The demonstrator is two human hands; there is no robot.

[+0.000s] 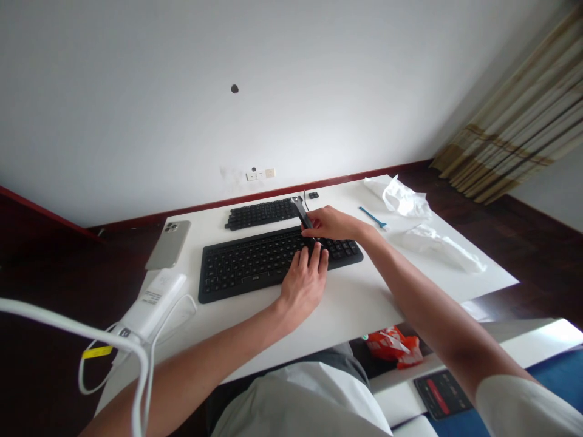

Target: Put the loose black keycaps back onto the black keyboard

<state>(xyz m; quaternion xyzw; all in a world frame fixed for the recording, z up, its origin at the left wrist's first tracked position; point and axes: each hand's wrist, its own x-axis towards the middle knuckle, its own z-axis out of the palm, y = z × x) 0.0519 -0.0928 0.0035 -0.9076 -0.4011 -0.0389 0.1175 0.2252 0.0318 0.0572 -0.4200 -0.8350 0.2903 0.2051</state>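
Right hand (332, 223) clamps a slim black tool (303, 212) above the keyboard (246, 267), left hand (303, 285) open, bracing the keys just beside it!

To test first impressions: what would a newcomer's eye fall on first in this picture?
The eye goes first to the centre, where the left hand rests on a black keyboard and the right hand holds a slim black object above it. A silver phone lies face down at the left of the white table, and crumpled white plastic lies at its right end.
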